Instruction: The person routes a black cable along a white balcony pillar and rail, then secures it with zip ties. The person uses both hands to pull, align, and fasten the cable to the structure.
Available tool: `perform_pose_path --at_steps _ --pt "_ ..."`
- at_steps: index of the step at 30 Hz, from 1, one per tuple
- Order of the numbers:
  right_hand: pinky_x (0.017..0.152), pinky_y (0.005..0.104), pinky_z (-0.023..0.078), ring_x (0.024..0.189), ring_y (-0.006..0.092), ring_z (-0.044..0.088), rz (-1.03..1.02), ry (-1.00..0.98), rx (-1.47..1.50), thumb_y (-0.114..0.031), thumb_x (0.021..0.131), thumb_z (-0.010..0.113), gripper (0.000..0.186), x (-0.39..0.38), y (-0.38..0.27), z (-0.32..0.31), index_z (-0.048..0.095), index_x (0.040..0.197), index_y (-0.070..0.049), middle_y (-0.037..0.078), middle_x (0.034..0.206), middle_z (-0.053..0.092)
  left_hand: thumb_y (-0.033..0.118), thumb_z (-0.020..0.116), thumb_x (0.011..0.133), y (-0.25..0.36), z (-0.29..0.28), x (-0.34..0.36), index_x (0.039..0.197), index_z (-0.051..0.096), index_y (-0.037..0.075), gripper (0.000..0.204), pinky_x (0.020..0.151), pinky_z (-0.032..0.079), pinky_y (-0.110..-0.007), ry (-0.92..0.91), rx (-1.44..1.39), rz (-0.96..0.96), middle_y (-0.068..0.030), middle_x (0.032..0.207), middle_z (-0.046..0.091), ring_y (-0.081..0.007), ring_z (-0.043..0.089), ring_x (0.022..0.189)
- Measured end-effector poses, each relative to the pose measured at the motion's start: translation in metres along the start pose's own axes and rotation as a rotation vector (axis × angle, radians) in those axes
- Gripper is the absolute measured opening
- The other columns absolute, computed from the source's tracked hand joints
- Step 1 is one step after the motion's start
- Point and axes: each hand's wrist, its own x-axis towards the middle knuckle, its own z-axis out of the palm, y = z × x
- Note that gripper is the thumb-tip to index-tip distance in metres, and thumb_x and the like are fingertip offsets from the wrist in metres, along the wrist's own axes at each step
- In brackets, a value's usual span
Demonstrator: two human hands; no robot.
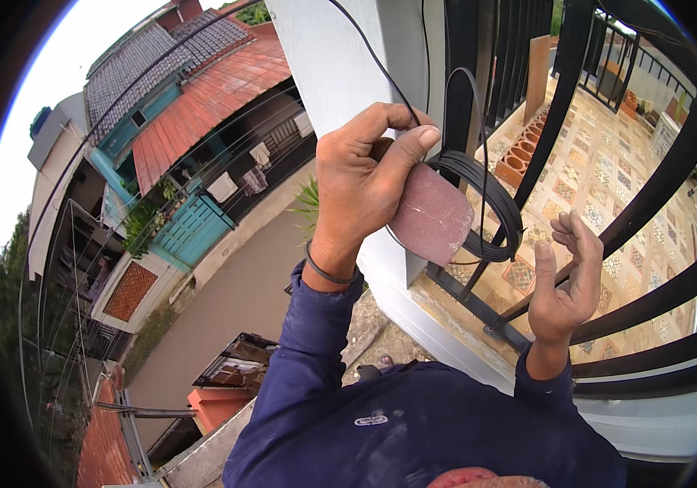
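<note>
My left hand (369,175) is closed on a reddish-brown piece of sandpaper (434,220), with a pale crease across its face. A thin black cable runs down behind its fingers, and a coil of black cable (504,218) hangs just behind the sandpaper, beside a white post (316,57). My right hand (564,289) is at the right, fingers apart and loosely bent with nothing in them, in front of black railing bars (625,220). Both hands and my right palm look dusty.
Beyond the railing lies a patterned tile floor (633,293) with hollow bricks (515,159) and a wooden board (537,81). To the left, far below, are a road (186,342), houses with a red roof (190,114), overhead wires and a teal gate (178,228).
</note>
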Motion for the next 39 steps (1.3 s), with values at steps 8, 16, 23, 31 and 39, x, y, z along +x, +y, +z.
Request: perform_pose_path --at_steps 8,16,23,31,39 --pt "0.082 0.0359 0.059 0.102 0.0289 0.070 -0.244 -0.097 0.198 -0.011 0.096 0.080 0.044 -0.004 -0.022 0.012 0.063 0.130 0.010 0.026 0.121 0.069 -0.006 0.078 0.091 -0.029 0.043 -0.091 0.117 0.081 0.002 0.027 0.070 0.058 -0.027 0.148 0.192 0.110 -0.0102 0.102 0.079 -0.0138 0.074 0.083" --pt "0.070 0.0290 0.058 0.084 0.0200 0.074 -0.159 -0.164 0.161 -0.002 0.100 0.075 0.023 0.022 -0.040 0.042 0.073 0.119 0.009 0.020 0.105 0.078 0.003 0.074 0.076 -0.022 0.105 -0.149 0.126 0.072 0.003 0.050 0.050 0.055 -0.034 -0.056 0.048 0.267 -0.0142 0.112 0.070 -0.0247 0.070 0.064" --pt "0.069 0.0231 0.056 0.082 0.0132 0.073 -0.162 0.084 -0.027 -0.003 0.104 0.071 0.015 0.015 -0.009 0.019 0.075 0.113 0.009 0.018 0.101 0.080 -0.001 0.090 0.080 -0.031 0.050 -0.177 0.138 0.068 -0.001 0.062 0.064 0.060 -0.023 0.264 0.150 0.151 -0.0285 0.141 0.059 -0.0171 0.073 0.094" --pt "0.057 0.0237 0.028 0.067 0.0076 0.038 -0.117 -0.121 -0.130 -0.030 0.078 0.099 0.072 0.007 -0.012 0.003 0.069 0.132 0.007 -0.003 0.081 0.044 0.016 0.077 0.103 -0.100 -0.044 -0.186 0.111 0.067 0.000 0.021 0.077 0.058 -0.025 0.882 -0.490 -0.484 -0.0029 0.095 0.069 -0.0084 0.064 0.080" --pt "0.068 0.0290 0.049 0.097 0.0170 0.066 -0.301 0.043 -0.357 -0.016 0.083 0.095 0.057 0.002 0.018 0.061 0.064 0.128 0.001 0.012 0.113 0.069 0.017 0.075 0.104 -0.127 -0.057 -0.161 0.126 0.061 -0.003 0.033 0.104 0.059 -0.037 0.878 -0.695 -0.420 -0.0115 0.120 0.070 -0.0208 0.070 0.112"
